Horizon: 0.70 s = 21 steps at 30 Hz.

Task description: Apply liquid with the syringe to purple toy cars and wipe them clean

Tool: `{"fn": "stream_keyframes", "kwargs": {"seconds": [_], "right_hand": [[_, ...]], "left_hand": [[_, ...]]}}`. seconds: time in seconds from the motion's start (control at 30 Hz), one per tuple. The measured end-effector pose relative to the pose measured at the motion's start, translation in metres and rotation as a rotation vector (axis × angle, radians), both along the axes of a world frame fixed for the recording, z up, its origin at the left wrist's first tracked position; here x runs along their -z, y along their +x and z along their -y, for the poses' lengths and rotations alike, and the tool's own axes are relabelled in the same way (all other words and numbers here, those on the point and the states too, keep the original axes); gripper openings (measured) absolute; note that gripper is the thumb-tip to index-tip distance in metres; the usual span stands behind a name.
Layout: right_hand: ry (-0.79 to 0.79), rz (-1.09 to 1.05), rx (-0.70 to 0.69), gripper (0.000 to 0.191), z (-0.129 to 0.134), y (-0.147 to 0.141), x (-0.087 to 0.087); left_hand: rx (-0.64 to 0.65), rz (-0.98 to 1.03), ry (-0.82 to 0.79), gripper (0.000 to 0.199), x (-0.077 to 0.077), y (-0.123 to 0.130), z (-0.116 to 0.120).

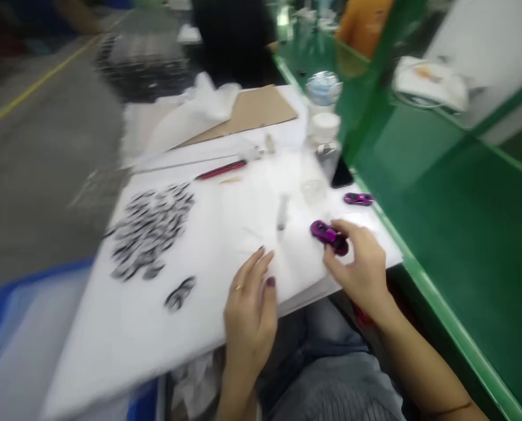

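Observation:
My right hand [359,263] grips a purple toy car [325,232] between thumb and fingers, at the right part of the white table surface [225,234]. My left hand [251,304] rests near the front edge with its fingers stretched out and nothing in it. Behind my right hand, a second purple car [358,199] lies by the right edge. A small greyish tube-like item [282,211] lies between and beyond the hands. Many small dark-and-clear pieces [151,228] are spread at the left, blurred, with a few more [180,293] nearer the front.
A red pen-like tool [221,170] lies mid-table. Cardboard [261,111] and white wrapping [208,102] are at the back. A white-lidded jar [325,128] and a dark phone-like object [342,174] stand near the green belt [453,193]. A blue-rimmed bin [37,272] is at left.

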State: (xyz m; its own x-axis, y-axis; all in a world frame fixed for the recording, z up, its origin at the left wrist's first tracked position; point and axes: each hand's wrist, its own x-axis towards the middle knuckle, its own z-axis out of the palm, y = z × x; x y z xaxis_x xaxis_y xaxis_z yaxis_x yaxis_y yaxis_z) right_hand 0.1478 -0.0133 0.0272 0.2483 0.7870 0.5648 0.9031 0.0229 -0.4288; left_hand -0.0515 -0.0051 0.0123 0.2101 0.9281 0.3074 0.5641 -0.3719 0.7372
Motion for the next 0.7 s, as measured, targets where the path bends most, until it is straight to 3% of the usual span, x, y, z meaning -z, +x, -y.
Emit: {"fn": "stream_keyframes", "kwargs": {"seconds": [0.07,0.13,0.23,0.33,0.43,0.5,0.57,0.7], "right_hand": [[-0.087,-0.07,0.292,0.037,0.007,0.055,0.006],[-0.281,-0.097,0.549,0.043,0.021,0.107,0.013],[-0.452,-0.084,0.697,0.044,0.031,0.152,0.017],[-0.452,-0.035,0.553,0.047,0.011,0.153,0.015],[-0.482,0.018,0.202,0.045,-0.026,0.134,0.011],[-0.502,0.04,0.05,0.041,-0.045,0.124,0.009],[-0.502,0.051,0.019,0.036,-0.056,0.12,0.007],[-0.421,0.05,0.108,0.033,-0.054,0.115,-0.005]], "left_hand": [[0.022,-0.062,0.021,0.034,0.005,-0.002,-0.001],[0.039,-0.127,0.108,0.034,0.01,-0.003,-0.005],[0.115,-0.159,0.25,0.039,0.015,-0.004,-0.011],[0.147,-0.218,0.232,0.041,0.012,-0.004,-0.011],[0.1,-0.226,0.189,0.033,0.005,-0.001,-0.005],[0.077,-0.221,0.175,0.028,0.002,0.001,-0.002],[0.081,-0.216,0.183,0.026,0.002,0.002,0.0],[0.13,-0.219,0.254,0.027,0.007,0.0,-0.002]]}}
